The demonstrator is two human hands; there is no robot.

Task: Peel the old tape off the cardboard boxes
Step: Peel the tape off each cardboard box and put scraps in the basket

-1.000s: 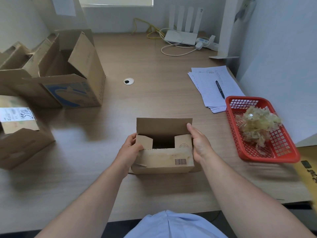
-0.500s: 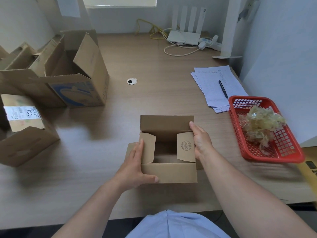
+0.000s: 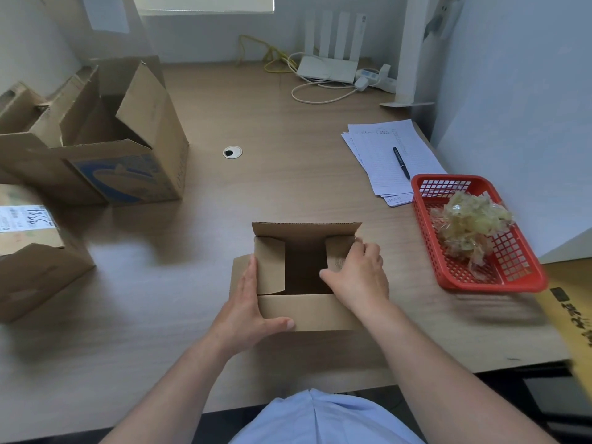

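Brown corrugated cardboard forms the small box [image 3: 307, 310], which is stood upright on the worktop [image 3: 288, 129] with its mouth facing up and all four flaps open; its long axis runs left to right. The left hand [image 3: 248, 310] is laid flat against the box's left wall, its thumb pressed on the near flap. The right hand [image 3: 360, 272] is closed over the right inner flap, where a round stamp is partly covered and unreadable. Right of the box, a red basket [image 3: 515, 280] holds crumpled tape [image 3: 469, 224]. Left of the box, a labelled box [image 3: 35, 251] bears handwritten "3391". Behind the basket, a pen [image 3: 401, 162] lies on lined papers [image 3: 389, 155].
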